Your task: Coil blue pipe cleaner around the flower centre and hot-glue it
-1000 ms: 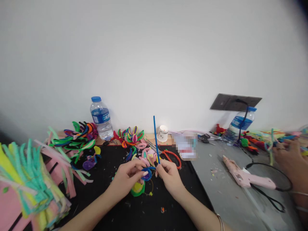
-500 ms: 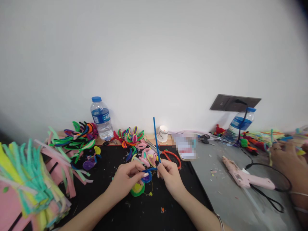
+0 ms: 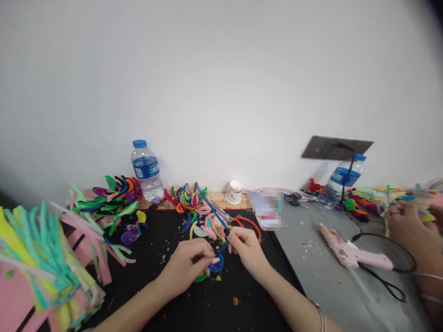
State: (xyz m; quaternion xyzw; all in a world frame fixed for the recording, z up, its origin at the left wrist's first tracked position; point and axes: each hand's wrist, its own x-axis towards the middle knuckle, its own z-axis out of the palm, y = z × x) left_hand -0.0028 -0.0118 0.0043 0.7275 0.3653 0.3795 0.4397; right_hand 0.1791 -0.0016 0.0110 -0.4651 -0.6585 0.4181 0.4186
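A blue pipe cleaner [image 3: 215,209] runs up and to the left from the fingers of my right hand [image 3: 249,249], which pinches it. Its other end curves round a small blue and purple coil [image 3: 217,264]. My left hand [image 3: 188,263] holds that coil between thumb and fingertips. Part of a green piece [image 3: 200,278] shows beneath the left fingers, mostly hidden. Just beyond my hands lie pink and yellow loops [image 3: 212,226], with scissors [image 3: 223,212] and red-orange pipe cleaners [image 3: 252,224] close by.
Bundled pipe cleaners [image 3: 51,253] fill the left side. A water bottle [image 3: 147,170] and paper cup [image 3: 234,192] stand by the wall. On the right are a pink glue gun [image 3: 356,253] with its cord, a second bottle [image 3: 341,182] and another person's hand [image 3: 410,230].
The free end of the blue pipe cleaner has swung from nearly upright to a leftward slant. Both hands have shifted slightly right and down, and the green piece is more covered.
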